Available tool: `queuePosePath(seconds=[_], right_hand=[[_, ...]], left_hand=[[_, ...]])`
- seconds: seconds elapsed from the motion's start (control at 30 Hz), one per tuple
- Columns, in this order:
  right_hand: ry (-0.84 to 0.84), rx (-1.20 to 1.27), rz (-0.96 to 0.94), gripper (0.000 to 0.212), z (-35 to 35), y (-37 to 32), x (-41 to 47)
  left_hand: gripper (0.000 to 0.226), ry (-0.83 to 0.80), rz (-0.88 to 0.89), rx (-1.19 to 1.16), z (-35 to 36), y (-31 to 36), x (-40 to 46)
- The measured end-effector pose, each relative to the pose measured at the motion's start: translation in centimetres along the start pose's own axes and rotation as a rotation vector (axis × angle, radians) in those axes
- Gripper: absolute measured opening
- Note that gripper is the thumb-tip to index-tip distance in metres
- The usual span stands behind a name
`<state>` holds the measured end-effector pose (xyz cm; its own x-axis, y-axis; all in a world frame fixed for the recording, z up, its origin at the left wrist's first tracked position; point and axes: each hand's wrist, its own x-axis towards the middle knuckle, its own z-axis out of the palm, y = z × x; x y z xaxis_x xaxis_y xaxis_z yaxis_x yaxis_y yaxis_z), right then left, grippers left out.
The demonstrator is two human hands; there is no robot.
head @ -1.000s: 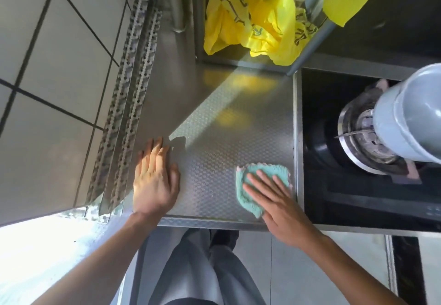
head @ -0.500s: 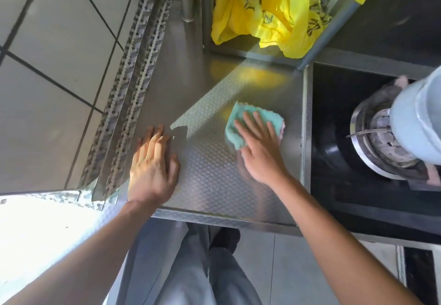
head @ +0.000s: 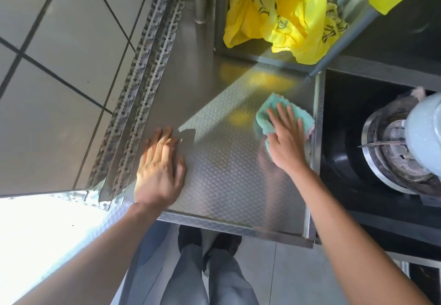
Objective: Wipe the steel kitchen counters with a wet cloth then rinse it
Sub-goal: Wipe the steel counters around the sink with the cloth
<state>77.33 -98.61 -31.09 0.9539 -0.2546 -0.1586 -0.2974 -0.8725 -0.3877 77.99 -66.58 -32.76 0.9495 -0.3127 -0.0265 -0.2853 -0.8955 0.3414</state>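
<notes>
A person's right hand [head: 287, 141], fingers straight and spread, pressed a green cloth [head: 281, 113] flat against the steel counter [head: 222, 173] near its stove-side edge to wipe it, while the left hand [head: 158, 171], fingers extended, rested flat, apparently for support.

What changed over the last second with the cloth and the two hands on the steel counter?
The right hand slid the teal cloth from the counter's front edge toward the back, now near the right edge beside the stove. It presses flat on the cloth throughout; nothing was picked up or released. The left hand stayed flat on the counter, and the yellow bag did not move.
</notes>
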Motion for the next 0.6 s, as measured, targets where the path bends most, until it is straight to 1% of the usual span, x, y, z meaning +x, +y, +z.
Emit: queuePosePath(seconds=[0.07, 0.13, 0.2, 0.27, 0.33, 0.37, 0.43, 0.47, 0.53, 0.6], right_hand=[[0.058, 0.014, 0.009, 0.058, 1.4, -3.2, 1.0], [0.054, 0.025, -0.115, 0.059, 2.9, -5.8, -0.9], [-0.013, 0.009, -0.300, 0.062, 4.2, -6.9, -4.8], [-0.141, -0.040, -0.473, 0.067, 4.5, -6.3, -9.3], [-0.243, -0.100, -0.578, 0.071, 3.8, -3.8, -11.9], [-0.264, -0.118, -0.592, 0.071, 3.0, -2.2, -12.3], [-0.250, -0.138, -0.541, 0.067, 1.2, 0.6, -11.1], [-0.223, -0.145, -0.482, 0.065, 0.3, 1.7, -9.8], [-0.146, -0.139, -0.288, 0.059, -1.1, 3.0, -5.9], [-0.039, -0.111, -0.074, 0.058, -1.4, 2.3, -1.1]], left_hand=[[0.056, -0.007, -0.005, -0.003, 0.0, 0.0, 0.0], [0.056, -0.013, -0.002, -0.004, -0.1, 0.1, 0.0], [0.056, -0.019, 0.007, -0.004, -0.2, 0.2, 0.0], [0.054, -0.012, 0.001, -0.015, -0.3, 0.2, 0.0], [0.053, -0.011, -0.005, -0.028, -0.4, 0.3, 0.0], [0.053, -0.012, -0.006, -0.028, -0.4, 0.3, 0.0], [0.052, -0.012, -0.014, -0.031, -0.5, 0.3, 0.0], [0.052, -0.020, -0.016, -0.031, -0.6, 0.3, -0.1], [0.052, -0.027, -0.009, -0.026, -0.7, 0.5, -0.1], [0.052, -0.025, -0.011, -0.025, -0.7, 0.5, -0.1]])
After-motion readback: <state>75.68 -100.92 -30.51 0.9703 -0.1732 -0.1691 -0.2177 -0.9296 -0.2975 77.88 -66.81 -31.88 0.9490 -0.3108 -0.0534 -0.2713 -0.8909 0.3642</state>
